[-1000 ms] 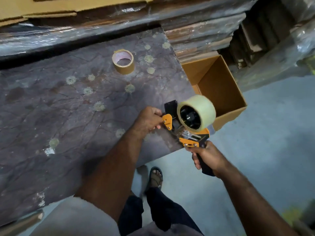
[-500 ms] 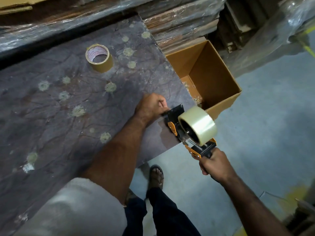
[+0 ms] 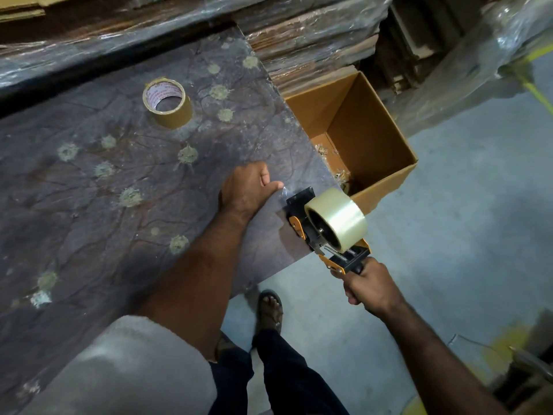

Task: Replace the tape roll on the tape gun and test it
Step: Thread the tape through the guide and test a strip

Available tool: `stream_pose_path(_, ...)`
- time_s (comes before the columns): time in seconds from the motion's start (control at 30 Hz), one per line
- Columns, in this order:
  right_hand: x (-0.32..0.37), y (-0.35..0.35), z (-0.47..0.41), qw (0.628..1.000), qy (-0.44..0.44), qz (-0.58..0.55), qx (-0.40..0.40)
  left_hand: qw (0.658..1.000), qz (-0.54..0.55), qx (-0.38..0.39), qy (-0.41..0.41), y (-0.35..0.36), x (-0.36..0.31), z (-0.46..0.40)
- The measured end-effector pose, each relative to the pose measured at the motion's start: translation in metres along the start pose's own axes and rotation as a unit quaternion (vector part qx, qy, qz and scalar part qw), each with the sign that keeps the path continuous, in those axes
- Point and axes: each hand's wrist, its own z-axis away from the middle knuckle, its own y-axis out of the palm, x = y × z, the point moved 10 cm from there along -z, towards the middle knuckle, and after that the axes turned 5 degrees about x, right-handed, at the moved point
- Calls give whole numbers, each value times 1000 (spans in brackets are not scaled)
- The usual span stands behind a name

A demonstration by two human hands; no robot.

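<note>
An orange and black tape gun with a full clear tape roll rests its front end on the dark table near the right edge. My right hand grips its handle, off the table's edge. My left hand lies on the table just left of the gun, thumb and fingers pinching the clear tape end against the surface. A nearly spent brown tape roll lies flat farther back on the table.
An open cardboard box with scraps inside stands on the floor right of the table. Shrink-wrapped stacks of flat cardboard line the back. My sandalled foot is on the grey floor below the table edge.
The tape gun has come down from mid-air onto the table's right edge. My left hand has shifted from the gun's front to the table surface, holding the tape end there.
</note>
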Motion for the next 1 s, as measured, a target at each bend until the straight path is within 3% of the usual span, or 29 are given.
stream_pose_path(0.1,2,-1,-1,1000,-3,19,5,989,22,-24,144,-2,-24,18)
stream_pose_path(0.17,3,-1,0,999,-10,38,3,969,82,52,227,18,-37,30)
stream_pose_path(0.27,0,-2,-1,999,-13,47,-21,959,75,163,218,50,-29,28)
stream_pose_path(0.4,-8,-3,-4,997,-7,70,-39,946,-40,187,261,66,-25,31)
stream_pose_path(0.47,-20,-6,1,997,3,69,-39,945,-25,174,277,66,-30,35)
stream_pose_path(0.6,-49,-11,24,996,21,72,-43,963,12,144,227,63,-34,35)
stream_pose_path(0.8,-71,-5,24,996,14,78,-48,954,-177,83,226,70,-31,55)
stream_pose_path(1.0,-87,-6,26,995,22,70,-68,955,-201,100,195,69,-51,56)
